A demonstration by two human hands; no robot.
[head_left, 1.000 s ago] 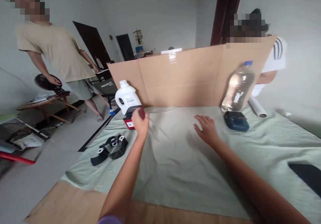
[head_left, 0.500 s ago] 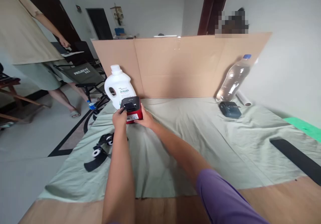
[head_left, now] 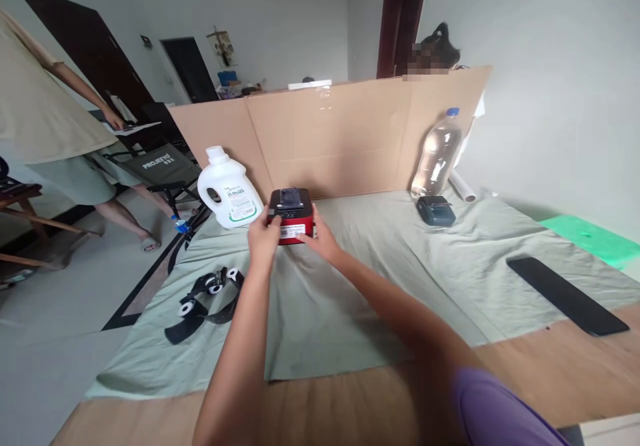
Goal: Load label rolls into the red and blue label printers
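My left hand and my right hand grip a small red-and-black box from its two sides. A white label shows on its red front, and a dark shiny patch lies on its black top. The fingers behind the box are hidden. Just left of it stands a white detergent bottle with a handle. Nearer to me, beside my left forearm, lie several white-cored rolls of black strip, partly unrolled on the pale green cloth.
A cardboard panel stands along the back. At right are a large clear bottle, a dark small device, a white roll, a black flat slab and a green item. A person stands at left; another's head shows behind the panel.
Both hands have carried the box rightward, away from the front of the detergent bottle, whose label now shows. The camera view has also shifted and tilted.
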